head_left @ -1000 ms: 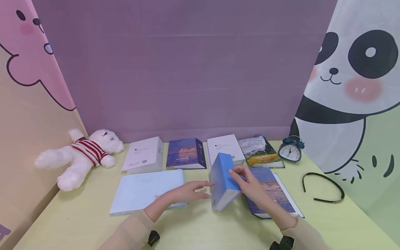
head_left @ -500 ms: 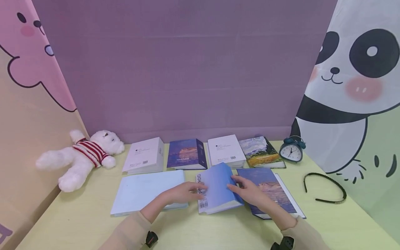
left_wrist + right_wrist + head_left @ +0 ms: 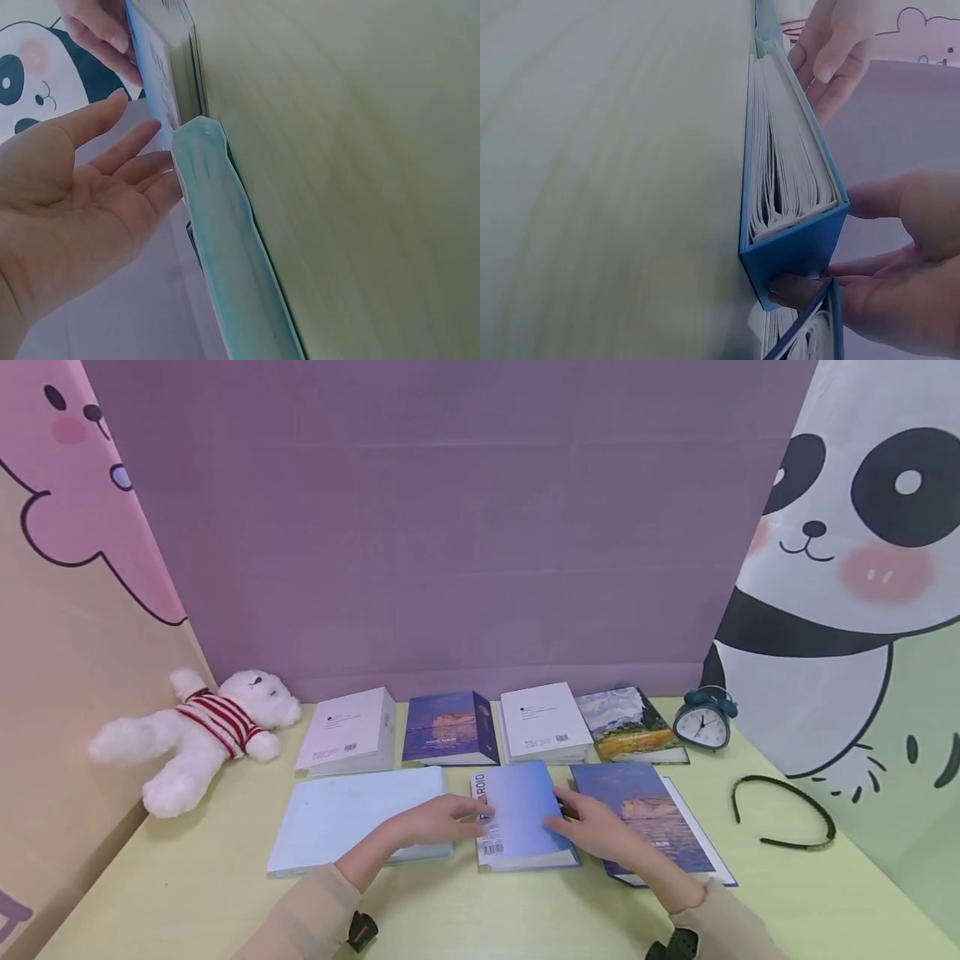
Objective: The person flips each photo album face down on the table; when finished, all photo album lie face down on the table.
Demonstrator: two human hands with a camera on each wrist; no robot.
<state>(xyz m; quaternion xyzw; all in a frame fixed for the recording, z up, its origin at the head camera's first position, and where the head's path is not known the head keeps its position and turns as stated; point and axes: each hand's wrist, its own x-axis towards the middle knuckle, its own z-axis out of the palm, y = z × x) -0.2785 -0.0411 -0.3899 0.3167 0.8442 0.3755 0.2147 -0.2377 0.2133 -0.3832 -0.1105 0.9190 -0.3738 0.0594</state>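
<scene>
The blue album point(image 3: 521, 814) lying flat in the front row has capital letters running along its left edge; a hand point(image 3: 442, 820) covers the middle, leaving what looks like "ROID" at the top end. A barcode label sits at its lower left corner, digits too small to read. The two white books point(image 3: 348, 741) point(image 3: 542, 721) behind also carry barcodes and tiny print, none legible. The clock point(image 3: 702, 722) dial numerals are unreadable.
</scene>
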